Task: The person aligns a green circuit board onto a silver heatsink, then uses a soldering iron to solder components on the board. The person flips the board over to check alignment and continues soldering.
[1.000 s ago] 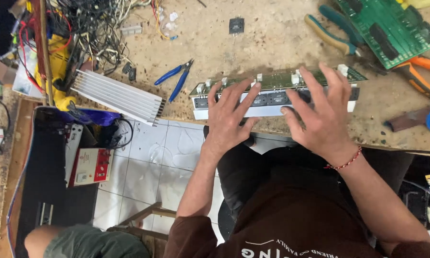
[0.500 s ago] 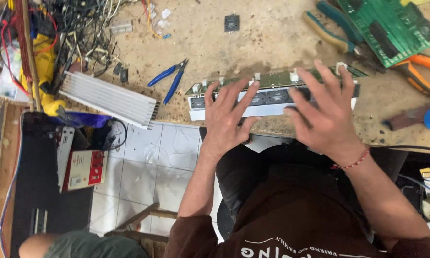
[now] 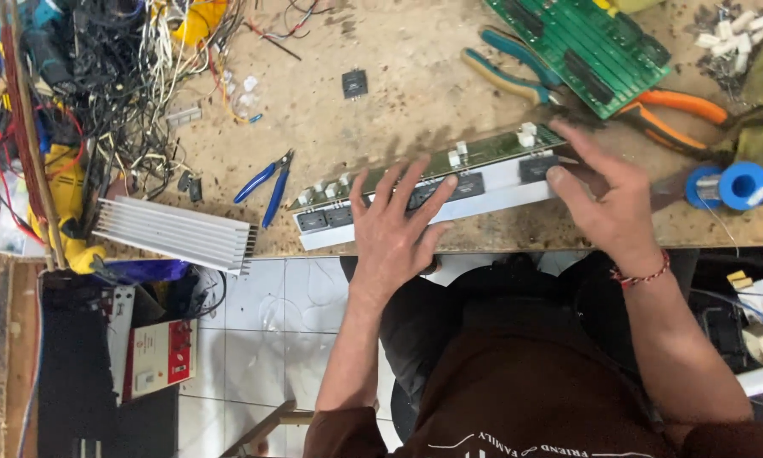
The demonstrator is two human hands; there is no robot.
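Left hand (image 3: 396, 231) spread flat, fingers splayed, pressing on long white-and-green circuit board assembly (image 3: 483, 182) lying along front edge of tabletop (image 3: 381, 127); right hand (image 3: 606, 199) open, fingertips resting on assembly's right end, gripping nothing; blue pliers (image 3: 267, 182) just left of assembly; ribbed silver heatsink (image 3: 173, 233) further left; green circuit board (image 3: 589, 47) and teal pliers (image 3: 513, 72) beyond; blue solder spool (image 3: 742, 185) at right.

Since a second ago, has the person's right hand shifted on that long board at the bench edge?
Yes. The right hand has slid off toward the right end of the long board, nearer the blue solder spool; earlier it lay flat on the board beside the left hand.
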